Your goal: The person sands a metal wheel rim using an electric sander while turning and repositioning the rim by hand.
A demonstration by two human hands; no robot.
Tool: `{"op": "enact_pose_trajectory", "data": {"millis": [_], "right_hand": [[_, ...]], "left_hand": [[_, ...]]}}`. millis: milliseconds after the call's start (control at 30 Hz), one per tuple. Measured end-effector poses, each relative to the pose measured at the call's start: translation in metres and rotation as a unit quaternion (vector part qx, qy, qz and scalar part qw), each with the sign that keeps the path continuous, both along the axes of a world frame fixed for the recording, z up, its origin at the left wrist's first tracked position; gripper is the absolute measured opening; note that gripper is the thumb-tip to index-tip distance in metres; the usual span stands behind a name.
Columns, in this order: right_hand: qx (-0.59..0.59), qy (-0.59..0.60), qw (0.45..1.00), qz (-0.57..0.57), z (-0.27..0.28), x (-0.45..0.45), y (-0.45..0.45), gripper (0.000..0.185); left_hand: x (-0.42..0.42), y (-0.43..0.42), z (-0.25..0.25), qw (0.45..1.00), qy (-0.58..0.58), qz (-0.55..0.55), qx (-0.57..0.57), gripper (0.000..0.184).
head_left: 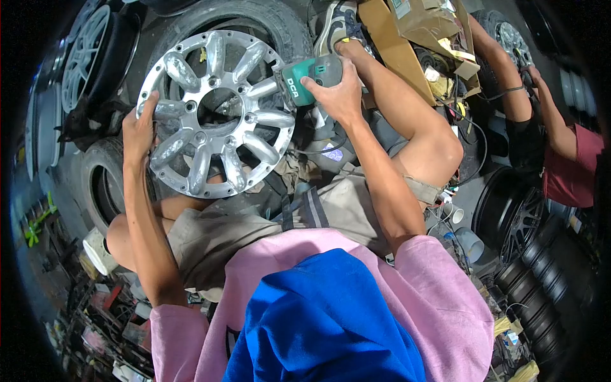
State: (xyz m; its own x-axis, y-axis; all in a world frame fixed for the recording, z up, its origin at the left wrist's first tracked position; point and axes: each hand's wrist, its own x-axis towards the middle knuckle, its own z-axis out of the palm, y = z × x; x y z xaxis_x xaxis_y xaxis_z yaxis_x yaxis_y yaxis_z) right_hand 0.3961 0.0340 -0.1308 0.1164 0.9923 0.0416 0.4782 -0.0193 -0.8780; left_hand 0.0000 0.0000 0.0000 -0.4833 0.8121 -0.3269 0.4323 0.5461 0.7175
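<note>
A silver multi-spoke alloy wheel (pixel 251 121) is held upright in front of me, its spokes shiny and streaked. My left hand (pixel 139 132) grips its left edge, thumb on the front face and fingers behind. In my right hand (pixel 340 95) is a green and grey power sander (pixel 302 81) marked DCA. The working face of the sander is turned toward the wheel's right edge; whether it touches the rim I cannot tell. Behind the wheel lies a large tyre (pixel 280 28), partly hidden by it.
Another wheel (pixel 86 60) stands at upper left, near a smaller tyre (pixel 95 184). An open cardboard box (pixel 398 54) sits beyond my right leg. At right, a co-worker's arms (pixel 503 70) reach to another wheel (pixel 509 41). Black rims (pixel 509 204) and cables lie nearby.
</note>
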Motion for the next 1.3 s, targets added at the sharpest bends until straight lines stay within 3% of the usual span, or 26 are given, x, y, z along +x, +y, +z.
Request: {"op": "enact_pose_trajectory", "data": {"millis": [100,200,267,367,567,700,767,933,1200,1300], "right_hand": [[-0.002,-0.059,0.998,-0.007,-0.002,0.014,0.003,0.078],[0.013,-0.019,1.000,-0.017,-0.002,0.004,0.019,0.076],[0.046,-0.072,0.996,0.027,0.007,-0.003,0.010,0.081],[0.030,-0.045,0.999,0.005,0.008,-0.007,0.012,0.076],[-0.013,-0.057,0.998,-0.006,0.002,0.002,0.014,0.082],[0.042,-0.077,0.996,0.021,0.000,-0.011,0.002,0.085],[0.001,-0.035,0.999,-0.001,-0.002,-0.002,0.015,0.087],[-0.071,-0.064,0.995,0.018,0.007,0.009,0.012,0.092],[-0.098,-0.111,0.989,0.028,0.016,0.011,0.034,0.096],[-0.132,-0.111,0.983,0.060,0.032,0.004,0.032,0.100]], "left_hand": [[0.017,-0.005,-0.007,1.000,-0.021,-0.020,-0.006,0.050],[0.016,0.002,0.000,1.000,-0.012,-0.002,0.013,0.050],[0.012,0.000,-0.003,1.000,-0.009,-0.025,0.017,0.050],[0.010,-0.004,-0.001,1.000,-0.014,-0.017,0.001,0.050],[0.015,-0.003,0.007,0.999,0.007,-0.021,0.026,0.048],[0.011,-0.006,0.009,1.000,0.011,-0.021,0.000,0.048],[0.011,-0.006,0.003,1.000,0.012,-0.017,0.022,0.048],[0.013,-0.012,0.005,0.997,0.033,-0.037,0.059,0.048],[0.030,-0.019,0.020,0.990,0.086,-0.080,0.082,0.052],[0.036,-0.021,0.025,0.989,0.056,-0.091,0.101,0.053]]}}
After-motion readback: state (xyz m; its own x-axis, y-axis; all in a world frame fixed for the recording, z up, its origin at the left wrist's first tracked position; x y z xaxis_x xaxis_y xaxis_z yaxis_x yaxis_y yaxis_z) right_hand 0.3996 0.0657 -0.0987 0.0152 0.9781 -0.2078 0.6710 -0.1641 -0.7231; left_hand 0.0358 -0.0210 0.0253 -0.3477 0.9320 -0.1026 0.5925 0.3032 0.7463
